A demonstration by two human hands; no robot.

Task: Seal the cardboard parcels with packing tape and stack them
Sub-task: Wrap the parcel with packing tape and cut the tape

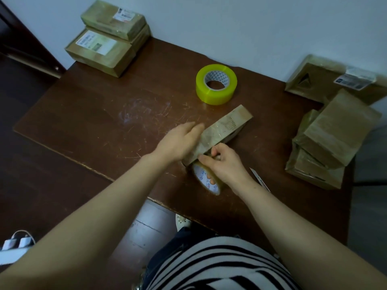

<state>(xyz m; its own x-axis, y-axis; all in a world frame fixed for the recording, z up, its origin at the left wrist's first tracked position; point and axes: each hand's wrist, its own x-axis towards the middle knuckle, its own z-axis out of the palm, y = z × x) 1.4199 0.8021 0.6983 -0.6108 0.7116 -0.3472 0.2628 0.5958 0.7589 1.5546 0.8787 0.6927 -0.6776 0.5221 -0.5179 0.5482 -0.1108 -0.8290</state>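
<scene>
Near the middle of the table [83, 114] we have one long parcel [222, 128] lying at a slant, its far end pointing toward the right. Our left hand [180, 141] lies flat against its left side, fingers straight, steadying it. Our right hand [224, 164] curls round the clear tape roll [207, 182] at the parcel's near end, thumb and fingers clamped on the roll. Glossy tape already shows along the parcel's top face, so we judge this one to be mid-seal, with the strip not yet cut.

At the far left corner, two labelled parcels sit as a stack [109, 36], which we take as finished work. On the right, a loose pile [330, 139] of several parcels leans together. We cannot tell whether those are taped or waiting.

A spare yellow roll [216, 83] rests beyond the parcel, and a thin blade [259, 177] lies just beside our right wrist. What is left, as we judge it: cutting, pressing down, stacking, then the right-hand pile.
</scene>
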